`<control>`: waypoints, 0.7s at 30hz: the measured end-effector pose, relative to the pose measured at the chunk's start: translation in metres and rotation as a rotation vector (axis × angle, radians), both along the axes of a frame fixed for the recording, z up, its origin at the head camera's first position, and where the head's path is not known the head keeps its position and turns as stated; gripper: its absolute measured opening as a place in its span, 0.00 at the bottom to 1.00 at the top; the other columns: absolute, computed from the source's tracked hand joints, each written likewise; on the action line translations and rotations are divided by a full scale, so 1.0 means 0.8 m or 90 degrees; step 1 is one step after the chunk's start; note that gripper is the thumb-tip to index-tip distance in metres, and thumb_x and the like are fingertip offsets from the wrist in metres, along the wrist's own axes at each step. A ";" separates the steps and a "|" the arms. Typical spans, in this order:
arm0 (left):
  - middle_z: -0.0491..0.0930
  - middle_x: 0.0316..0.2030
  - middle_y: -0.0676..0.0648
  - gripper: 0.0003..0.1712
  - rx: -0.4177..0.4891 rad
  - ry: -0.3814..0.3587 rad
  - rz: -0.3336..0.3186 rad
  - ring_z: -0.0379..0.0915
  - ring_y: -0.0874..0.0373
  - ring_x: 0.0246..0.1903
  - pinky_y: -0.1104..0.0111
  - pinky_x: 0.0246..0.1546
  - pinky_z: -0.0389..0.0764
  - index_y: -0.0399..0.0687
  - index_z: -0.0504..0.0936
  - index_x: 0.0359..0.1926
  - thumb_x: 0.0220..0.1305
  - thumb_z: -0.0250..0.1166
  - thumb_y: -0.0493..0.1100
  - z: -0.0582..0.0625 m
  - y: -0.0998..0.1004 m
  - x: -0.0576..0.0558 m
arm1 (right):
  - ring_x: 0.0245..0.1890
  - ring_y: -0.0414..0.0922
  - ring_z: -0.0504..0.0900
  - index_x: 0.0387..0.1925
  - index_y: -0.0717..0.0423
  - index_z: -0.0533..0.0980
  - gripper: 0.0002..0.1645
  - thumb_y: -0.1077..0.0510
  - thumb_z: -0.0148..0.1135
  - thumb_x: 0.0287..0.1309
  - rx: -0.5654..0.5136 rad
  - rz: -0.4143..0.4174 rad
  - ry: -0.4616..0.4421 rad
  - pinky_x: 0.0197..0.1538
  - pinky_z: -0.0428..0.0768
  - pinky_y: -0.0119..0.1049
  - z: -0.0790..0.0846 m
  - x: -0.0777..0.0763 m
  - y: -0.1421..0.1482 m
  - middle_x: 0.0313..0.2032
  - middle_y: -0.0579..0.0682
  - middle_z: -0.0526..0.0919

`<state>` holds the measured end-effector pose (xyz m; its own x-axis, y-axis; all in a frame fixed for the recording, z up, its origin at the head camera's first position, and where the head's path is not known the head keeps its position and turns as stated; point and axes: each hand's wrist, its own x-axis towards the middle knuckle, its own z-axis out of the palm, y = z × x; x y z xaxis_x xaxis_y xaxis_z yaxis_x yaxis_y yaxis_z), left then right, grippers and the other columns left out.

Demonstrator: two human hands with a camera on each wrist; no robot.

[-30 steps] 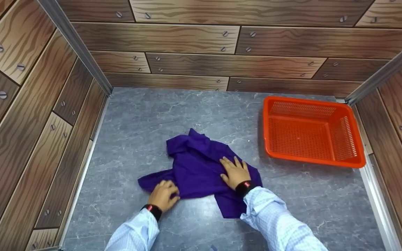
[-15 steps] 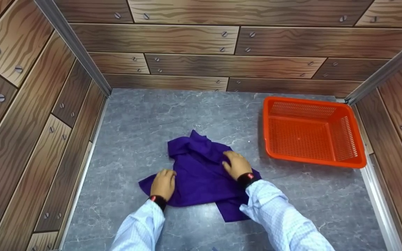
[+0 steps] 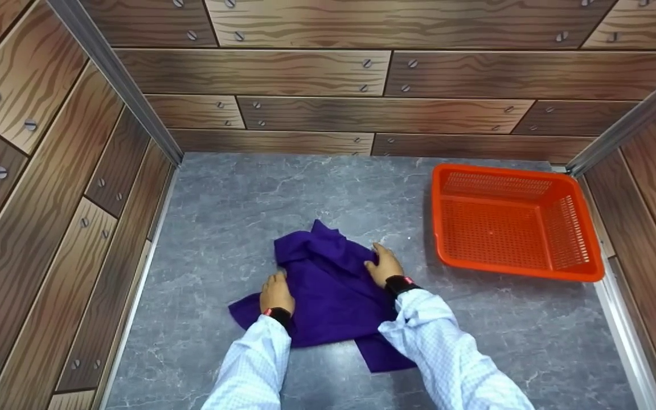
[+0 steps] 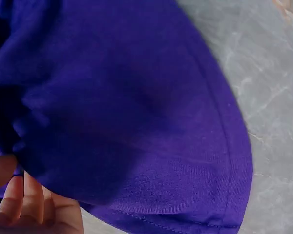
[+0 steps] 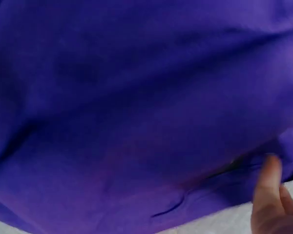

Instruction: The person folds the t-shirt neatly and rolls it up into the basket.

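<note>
A crumpled purple shirt (image 3: 328, 296) lies on the grey surface, its outer parts folded and sticking out at the lower left and lower right. My left hand (image 3: 276, 293) is at its left side; in the left wrist view the curled fingers (image 4: 31, 197) and thumb meet at the cloth's edge (image 4: 136, 185). My right hand (image 3: 386, 264) touches the right edge, thumb apart from the fingers. In the right wrist view its thumb (image 5: 268, 183) lies against a fold of the purple cloth (image 5: 136, 122), while most of the fingers are out of frame.
An orange-red perforated basket (image 3: 493, 228) stands at the back right, with nothing visible in it. Wood-patterned walls (image 3: 311, 114) enclose the grey marbled surface (image 3: 237, 193) at the back and both sides.
My left hand has moved up and slightly right along the shirt's left side. The right hand has gone from lying flat on the cloth to its upper right edge.
</note>
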<state>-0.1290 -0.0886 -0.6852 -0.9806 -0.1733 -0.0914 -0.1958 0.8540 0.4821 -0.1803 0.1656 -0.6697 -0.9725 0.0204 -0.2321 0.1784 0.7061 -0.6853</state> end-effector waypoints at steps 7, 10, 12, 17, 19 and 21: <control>0.76 0.26 0.37 0.11 0.048 0.068 -0.042 0.74 0.39 0.32 0.54 0.35 0.73 0.39 0.73 0.27 0.43 0.68 0.35 -0.088 -0.019 -0.013 | 0.47 0.59 0.77 0.50 0.71 0.72 0.33 0.44 0.56 0.57 0.031 -0.044 -0.045 0.53 0.72 0.48 -0.011 0.001 -0.006 0.43 0.65 0.80; 0.76 0.20 0.41 0.07 0.016 0.123 -0.109 0.74 0.42 0.25 0.56 0.27 0.71 0.44 0.73 0.20 0.43 0.65 0.36 -0.147 -0.032 -0.022 | 0.41 0.56 0.80 0.38 0.66 0.78 0.26 0.44 0.56 0.57 0.064 -0.040 -0.072 0.47 0.74 0.47 -0.004 0.005 -0.009 0.38 0.61 0.82; 0.77 0.19 0.41 0.06 0.016 0.139 -0.130 0.74 0.43 0.23 0.56 0.25 0.71 0.44 0.73 0.19 0.41 0.63 0.34 -0.141 -0.034 -0.021 | 0.37 0.54 0.80 0.33 0.63 0.79 0.18 0.50 0.58 0.56 0.069 -0.040 -0.086 0.45 0.75 0.48 0.017 0.011 -0.014 0.33 0.58 0.83; 0.78 0.21 0.38 0.05 0.005 0.050 -0.121 0.76 0.40 0.28 0.56 0.30 0.74 0.38 0.74 0.18 0.43 0.62 0.29 0.004 -0.021 0.005 | 0.34 0.52 0.79 0.34 0.60 0.76 0.11 0.56 0.60 0.55 0.081 -0.038 -0.036 0.41 0.74 0.47 0.034 0.014 -0.011 0.30 0.56 0.81; 0.78 0.21 0.38 0.05 -0.021 0.044 -0.113 0.76 0.40 0.29 0.57 0.31 0.74 0.38 0.76 0.19 0.46 0.61 0.30 0.023 -0.021 0.009 | 0.35 0.53 0.79 0.36 0.60 0.75 0.11 0.56 0.59 0.56 0.078 -0.048 -0.024 0.42 0.75 0.47 0.035 0.012 -0.006 0.33 0.56 0.82; 0.79 0.22 0.37 0.04 -0.030 0.055 -0.095 0.76 0.40 0.30 0.56 0.32 0.75 0.37 0.78 0.20 0.48 0.61 0.30 0.028 -0.024 0.011 | 0.36 0.55 0.80 0.38 0.60 0.74 0.11 0.56 0.58 0.57 0.078 -0.059 -0.011 0.42 0.74 0.49 0.035 0.010 0.001 0.35 0.58 0.82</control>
<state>-0.1204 -0.1080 -0.6630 -0.9996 -0.0272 -0.0012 -0.0248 0.8924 0.4506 -0.1722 0.1665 -0.6415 -0.9610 0.1388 -0.2390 0.2574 0.7645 -0.5911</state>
